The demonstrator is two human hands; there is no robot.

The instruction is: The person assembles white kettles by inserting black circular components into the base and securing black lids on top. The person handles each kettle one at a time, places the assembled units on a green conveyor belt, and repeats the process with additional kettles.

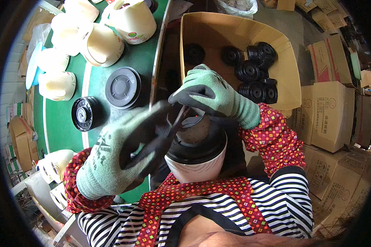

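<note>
A white pot body [197, 170] with a black rim stands upright in front of my torso. A grey, round-topped part [195, 131] sits at its top. Above it, my gloved right hand [210, 91] is closed in a pinch; what lies in its fingertips is small, dark and mostly hidden. My gloved left hand [125, 144] is beside the pot's left side, smeared by motion. Its thumb and fingers look spread apart, reaching toward the right fingertips, and I see nothing held in them. Both gloves are green with black palms.
On the green table [66, 127] at left are several cream pot bodies [103, 45], a grey round lid [123, 87] and a black ring-shaped part [85, 114]. An open carton [214, 29] ahead holds black round parts [247, 71]. Cartons [332, 115] are stacked at right.
</note>
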